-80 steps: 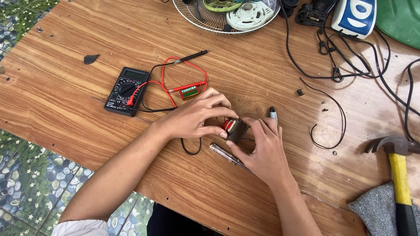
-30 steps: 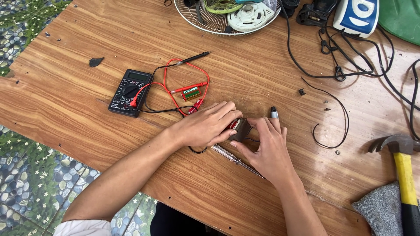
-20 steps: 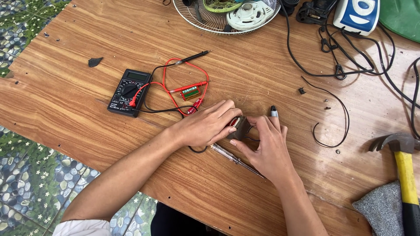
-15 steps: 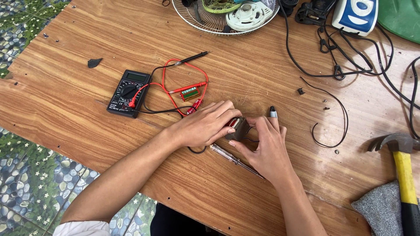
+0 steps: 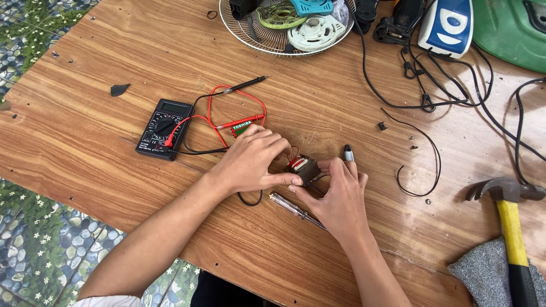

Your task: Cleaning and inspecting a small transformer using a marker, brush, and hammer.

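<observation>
Wooden table [image 5: 102, 142]; at its middle the small transformer [image 5: 303, 168] is pinched between left hand [image 5: 250, 162] and right hand [image 5: 338, 196]. It is best kept steadied low, wires untugged.

Bright, even daylight, soft short shadows under the hands, sharp focus throughout, slight wide-angle bending at edges.
</observation>
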